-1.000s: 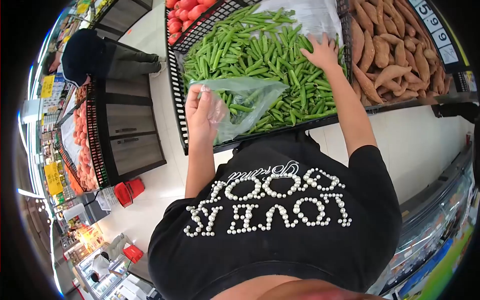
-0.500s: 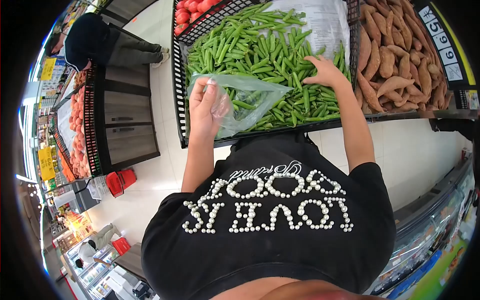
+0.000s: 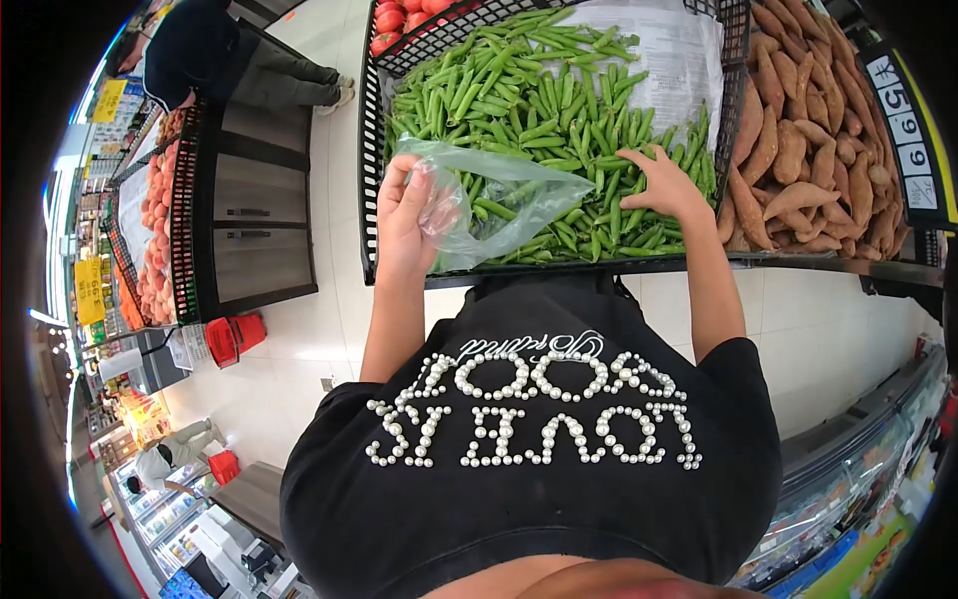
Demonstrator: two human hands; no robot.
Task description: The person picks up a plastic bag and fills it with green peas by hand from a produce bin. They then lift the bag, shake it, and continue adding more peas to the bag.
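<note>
My left hand (image 3: 411,215) sits left of centre, fingers pinched shut — my right hand (image 3: 666,185) reaches to upper right, palm down, fingers spread.

Green pea pods (image 3: 539,110); black basket (image 3: 371,150); orange-brown sweet potatoes (image 3: 808,140).

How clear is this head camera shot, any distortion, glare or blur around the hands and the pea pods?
Head view: strong fisheye bending, black corners, shop aisles curved at the edges. Even store light, soft shadows. The left hand, plastic bag, right hand and pea pods are sharp; mild sheen on the bag; far figures at the rim are small and smeared.
</note>
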